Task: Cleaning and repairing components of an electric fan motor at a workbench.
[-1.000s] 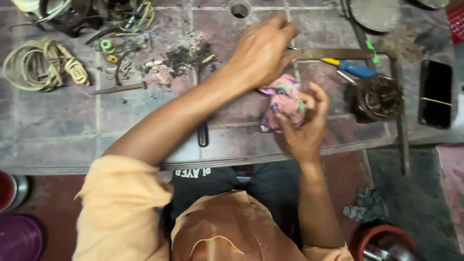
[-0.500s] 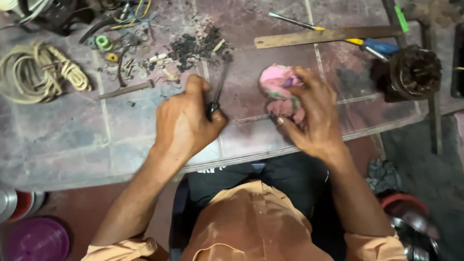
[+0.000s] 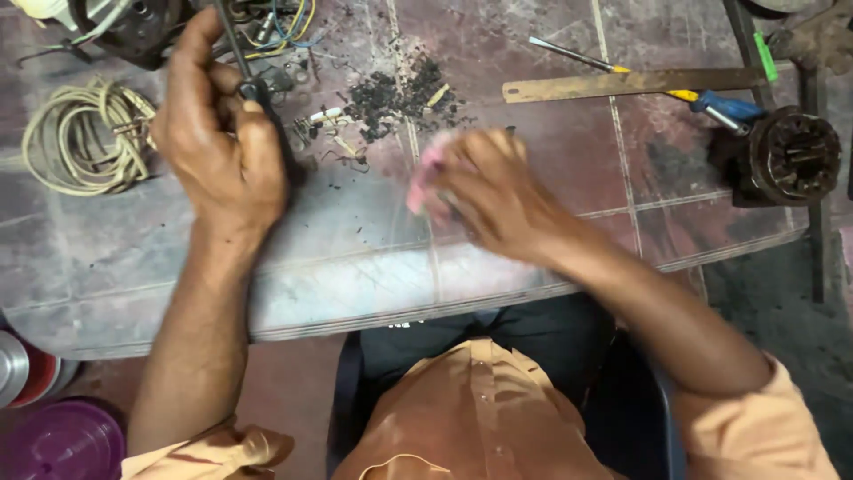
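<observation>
Near the middle of the tiled table [image 3: 355,267], slightly toward its front edge, right hand [image 3: 493,196] lies fingers curled over a pink cloth [image 3: 425,173], gripping it; cloth mostly hidden under the hand, only a pink edge shows on the hand's left side, image blurred there. Left hand [image 3: 218,133] up toward the table's back-left, closed in a fist around a thin dark metal tool [image 3: 244,71], shaft sticking out above the knuckles, tip direction unclear. Between the two hands and a bit further back, a pile of dark debris [image 3: 395,89] with small cream scraps. Coil of cream cord [image 3: 80,138] near the left edge, just beside the left hand. Tangle of coloured wires [image 3: 275,22] at the back edge above the left hand. Long flat metal ruler [image 3: 613,84] lies toward the back-right, a screwdriver with blue and yellow handle [image 3: 711,102] crossing it. Dark round motor part [image 3: 786,156] near the right edge, well apart from the right hand. Purple bowl [image 3: 58,440] on the floor below the table's front-left corner. Person wears an orange shirt [image 3: 480,418].
</observation>
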